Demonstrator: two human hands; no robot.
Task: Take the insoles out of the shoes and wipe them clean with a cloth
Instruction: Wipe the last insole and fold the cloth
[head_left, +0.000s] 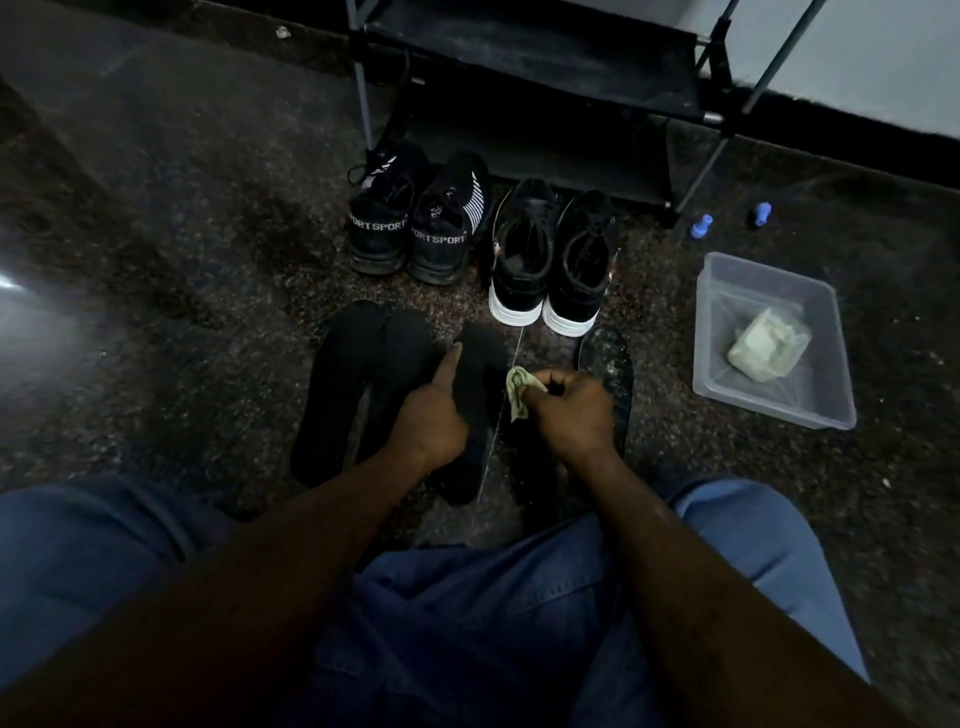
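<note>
A: Single view, head-worn: which way does it face?
B: Forward and steeply down, over the wearer's lap (467, 623) onto the floor (182, 260); wide-angle, at close range. The shoes (522, 270) and rack (519, 67), toward the floor's far edge, bound its upper field.

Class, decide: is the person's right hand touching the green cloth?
Touching. The head view shows the right hand curled round the green cloth, one end sticking out.

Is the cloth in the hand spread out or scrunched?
Scrunched: the right hand grips the cloth in a wad, only a crumpled end showing.
</note>
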